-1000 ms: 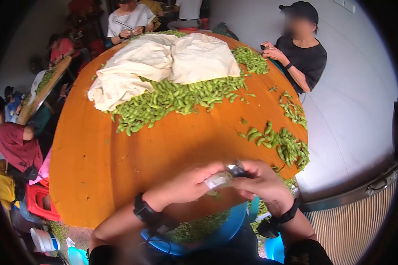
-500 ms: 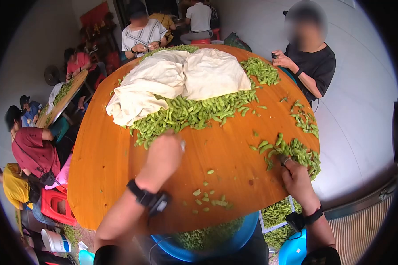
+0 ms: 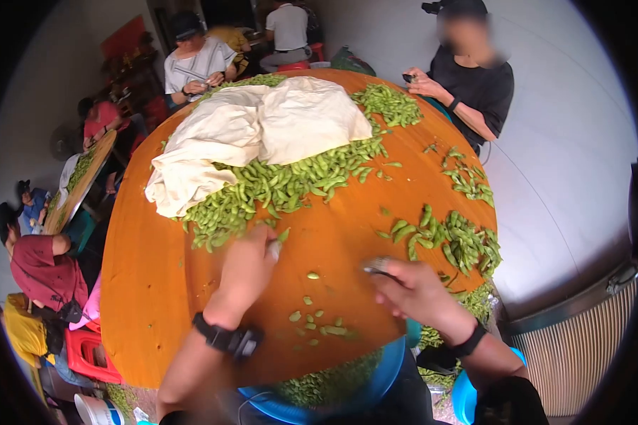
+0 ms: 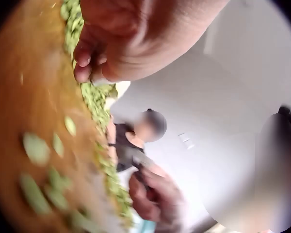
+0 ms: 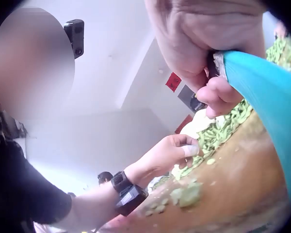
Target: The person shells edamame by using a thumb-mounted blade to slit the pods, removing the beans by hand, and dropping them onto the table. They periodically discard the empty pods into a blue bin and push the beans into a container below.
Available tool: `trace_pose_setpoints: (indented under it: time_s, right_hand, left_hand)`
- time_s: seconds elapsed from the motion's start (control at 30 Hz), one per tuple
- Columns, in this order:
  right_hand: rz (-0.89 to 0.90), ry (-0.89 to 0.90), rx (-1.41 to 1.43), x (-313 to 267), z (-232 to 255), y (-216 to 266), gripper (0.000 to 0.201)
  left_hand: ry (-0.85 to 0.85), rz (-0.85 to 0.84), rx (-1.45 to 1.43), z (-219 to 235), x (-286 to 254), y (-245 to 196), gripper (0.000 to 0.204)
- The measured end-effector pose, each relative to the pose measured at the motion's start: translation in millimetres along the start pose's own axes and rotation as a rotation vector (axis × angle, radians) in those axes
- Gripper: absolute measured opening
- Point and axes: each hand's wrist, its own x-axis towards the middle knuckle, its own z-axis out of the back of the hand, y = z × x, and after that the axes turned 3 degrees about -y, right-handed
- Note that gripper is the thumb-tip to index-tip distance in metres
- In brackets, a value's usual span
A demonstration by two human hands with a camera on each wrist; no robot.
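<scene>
Beside the near edge of the green pod pile (image 3: 276,185), the left hand (image 3: 244,273) pinches a green pod (image 3: 284,234) at its fingertips; its thumb has a white wrapping. In the left wrist view, this hand's fingers (image 4: 82,70) are curled together. Lower right of it, the right hand (image 3: 422,294) grips a small dark tool with a shiny metal end (image 3: 376,265), above the table. The right wrist view shows its curled fingers (image 5: 218,97) with a teal strip (image 5: 266,102) alongside. Loose pale-green beans (image 3: 308,326) lie between the arms.
Cream cloth (image 3: 308,120) covers part of the pile on the orange table (image 3: 149,283). A smaller pod heap (image 3: 468,244) lies at the right edge. Below the near edge is a blue basin (image 3: 276,411). A person in black (image 3: 468,92) sits across at the right.
From together at the front, the hands have parted; the left moved to the pile. The right reached the small heap, then came back left, off it. The beans under the hands are now uncovered.
</scene>
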Motion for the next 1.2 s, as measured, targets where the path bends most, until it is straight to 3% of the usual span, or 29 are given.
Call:
trace_pose_setpoints:
  time_s: [0.03, 0.1, 0.2, 0.47, 0.53, 0.67, 0.73, 1.0, 1.07, 1.13, 1.2]
  right_hand:
    - [-0.013, 0.022, 0.088, 6, -7, -2, 0.016]
    - [-0.050, 0.067, 0.176, 17, -17, -1, 0.020]
    - [-0.096, 0.145, 0.295, 20, -28, 0, 0.024]
    - [-0.110, 0.126, 0.390, 14, -40, -7, 0.015]
    - [-0.075, 0.129, 0.415, 13, -42, -13, 0.014]
    - [-0.076, 0.112, 0.452, 12, -51, -15, 0.013]
    - [-0.065, 0.066, 0.493, 11, -57, -15, 0.013]
    - [-0.212, 0.055, 0.614, 17, -57, -14, 0.016]
    - [-0.221, 0.075, 0.636, 20, -55, -17, 0.015]
    - [-0.267, 0.100, 0.665, 22, -52, -16, 0.015]
    - [-0.271, 0.118, 0.686, 24, -49, -16, 0.015]
  left_hand:
    - [0.014, -0.010, -0.008, 0, -9, -13, 0.020]
    - [0.156, 0.221, -0.627, -2, -28, -38, 0.031]
    - [0.248, 0.231, -0.823, -7, -47, -49, 0.041]
    - [0.094, -0.061, -0.620, -33, -59, -49, 0.043]
    - [-0.041, -0.229, -0.436, -32, -60, -54, 0.042]
    - [-0.068, -0.213, -0.430, -37, -64, -49, 0.041]
    - [-0.008, -0.101, -0.530, -36, -67, -50, 0.042]
    - [0.061, -0.073, -0.718, -36, -65, -37, 0.044]
    - [0.223, 0.137, -0.933, -30, -62, -36, 0.045]
    - [0.204, 0.138, -0.924, -28, -58, -38, 0.042]
    - [0.312, 0.316, -1.123, -23, -54, -35, 0.041]
